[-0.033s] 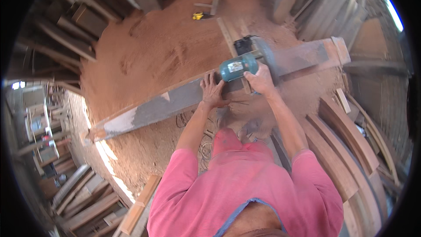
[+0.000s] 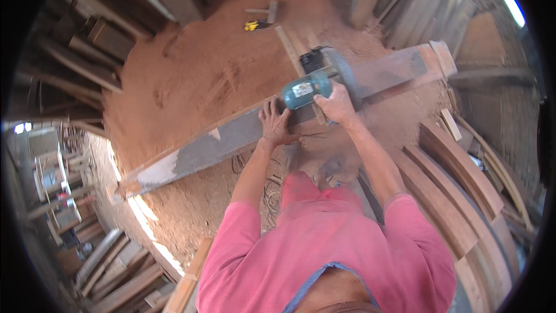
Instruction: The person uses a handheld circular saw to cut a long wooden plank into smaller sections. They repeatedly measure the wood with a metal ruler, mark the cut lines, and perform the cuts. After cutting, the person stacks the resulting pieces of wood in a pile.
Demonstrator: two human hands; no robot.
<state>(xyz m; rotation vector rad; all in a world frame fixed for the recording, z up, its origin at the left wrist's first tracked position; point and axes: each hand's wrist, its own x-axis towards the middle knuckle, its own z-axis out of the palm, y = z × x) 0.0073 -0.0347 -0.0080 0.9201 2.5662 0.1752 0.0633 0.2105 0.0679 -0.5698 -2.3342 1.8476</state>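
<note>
Staying spread on the beam (image 2: 231, 134), your left hand (image 2: 274, 126) held position; your right hand (image 2: 337, 106) still gripped the saw (image 2: 307, 90); view tilted slightly.

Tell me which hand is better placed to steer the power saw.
The right, most likely: the right hand is already wrapped around the power saw, while the left hand lies spread on the plank, close beside the tool.

Yellow tape measure (image 2: 251, 25) on reddish sawdust (image 2: 185, 75), curved timbers (image 2: 461, 167) at right, boards (image 2: 127, 284) lower left.
</note>
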